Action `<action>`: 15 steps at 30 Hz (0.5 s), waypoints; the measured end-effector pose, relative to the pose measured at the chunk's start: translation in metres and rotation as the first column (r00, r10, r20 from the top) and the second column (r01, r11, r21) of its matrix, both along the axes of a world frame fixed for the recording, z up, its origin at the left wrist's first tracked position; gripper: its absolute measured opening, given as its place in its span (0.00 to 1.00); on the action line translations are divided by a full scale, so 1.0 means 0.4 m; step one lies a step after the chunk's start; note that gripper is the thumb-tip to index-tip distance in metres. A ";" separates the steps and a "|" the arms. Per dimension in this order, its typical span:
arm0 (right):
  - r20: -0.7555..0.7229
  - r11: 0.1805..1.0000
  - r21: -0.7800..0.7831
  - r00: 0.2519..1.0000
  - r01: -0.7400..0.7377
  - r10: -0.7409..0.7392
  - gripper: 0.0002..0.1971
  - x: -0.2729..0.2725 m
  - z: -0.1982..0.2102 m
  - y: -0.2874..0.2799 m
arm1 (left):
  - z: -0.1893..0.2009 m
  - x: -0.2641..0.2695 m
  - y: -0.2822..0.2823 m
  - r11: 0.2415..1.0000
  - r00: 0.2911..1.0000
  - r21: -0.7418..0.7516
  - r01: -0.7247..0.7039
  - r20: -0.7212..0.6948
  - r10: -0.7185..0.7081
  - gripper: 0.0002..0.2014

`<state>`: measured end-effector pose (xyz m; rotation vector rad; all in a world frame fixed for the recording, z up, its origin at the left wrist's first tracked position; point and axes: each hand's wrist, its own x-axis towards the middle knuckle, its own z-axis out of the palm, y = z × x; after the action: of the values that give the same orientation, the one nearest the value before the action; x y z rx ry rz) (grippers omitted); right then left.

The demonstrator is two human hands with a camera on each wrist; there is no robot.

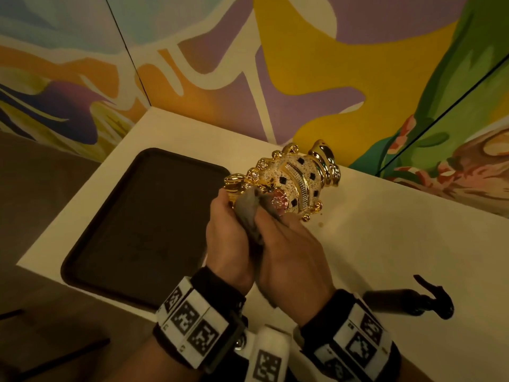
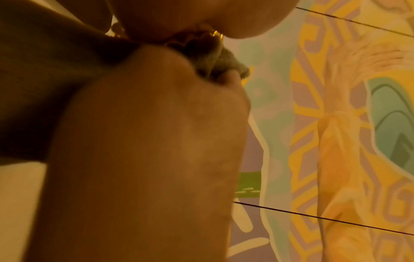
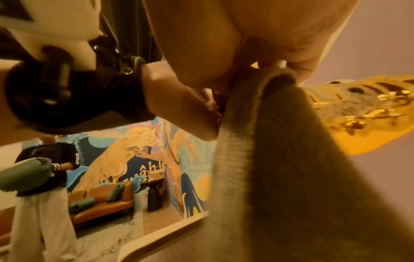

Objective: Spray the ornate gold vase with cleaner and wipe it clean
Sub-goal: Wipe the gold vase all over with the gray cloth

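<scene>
The ornate gold vase, speckled with black squares and a pink flower, is held tilted above the white table, its mouth toward the far right. My left hand grips its foot end. My right hand pinches a grey cloth against the lower body of the vase. In the right wrist view the cloth hangs large in front and the vase shows behind it. The left wrist view shows my left hand with a fold of cloth at the fingers.
A dark tray lies on the table's left part. A black spray bottle lies on its side near the front right. A painted mural wall stands just behind. In the right wrist view a person stands by a sofa.
</scene>
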<state>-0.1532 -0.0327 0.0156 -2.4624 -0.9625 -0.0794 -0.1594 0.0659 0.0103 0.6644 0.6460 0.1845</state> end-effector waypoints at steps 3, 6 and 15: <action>0.002 0.999 0.006 0.999 -0.039 0.039 0.28 0.000 0.003 0.002 | -0.008 -0.003 -0.005 1.000 1.000 0.005 0.012 0.017 -0.012 0.25; 0.005 1.000 -0.029 1.000 0.000 0.000 0.32 0.012 0.005 0.004 | -0.021 -0.004 -0.010 0.999 1.000 0.035 0.028 0.012 -0.029 0.27; -0.213 0.826 0.537 0.975 0.172 -0.064 0.21 0.009 -0.008 -0.129 | -0.045 0.022 0.059 0.997 0.991 -0.043 -0.066 -0.121 0.061 0.11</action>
<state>-0.1496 -0.0842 0.0126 -1.9417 -0.5939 -0.1449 -0.1505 0.0896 -0.0078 0.6130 0.7852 0.1889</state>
